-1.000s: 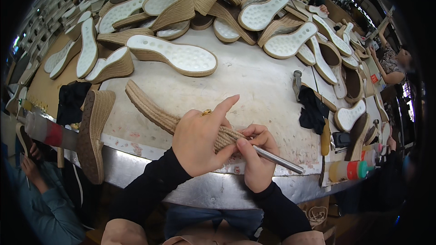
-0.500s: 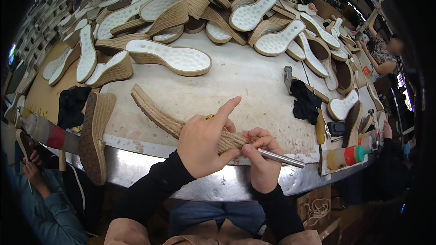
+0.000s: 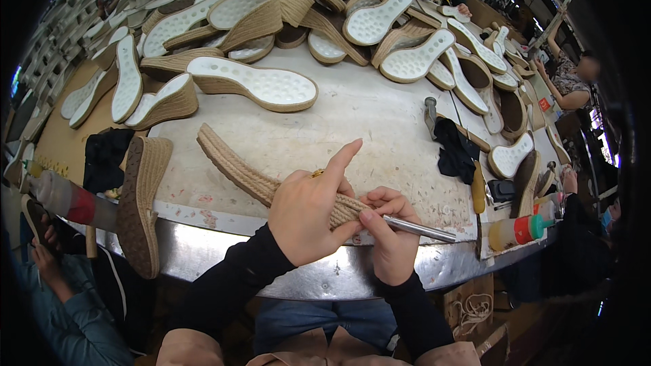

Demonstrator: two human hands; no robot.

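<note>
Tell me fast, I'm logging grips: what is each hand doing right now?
Left hand: closed around the rope-wrapped wedge sole, index finger sticking up.
Right hand: closed on a thin metal tool.

The left hand (image 3: 308, 213) covers the near end of the rope-wrapped sole (image 3: 251, 175). The right hand (image 3: 390, 234) hides the tip of the metal tool (image 3: 424, 229). The 2 faces at the top are blurred.

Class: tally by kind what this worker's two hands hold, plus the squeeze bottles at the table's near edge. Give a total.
Rope-wrapped wedge sole: 1
Metal rod tool: 1
Squeeze bottles: 2
Total: 4
</note>
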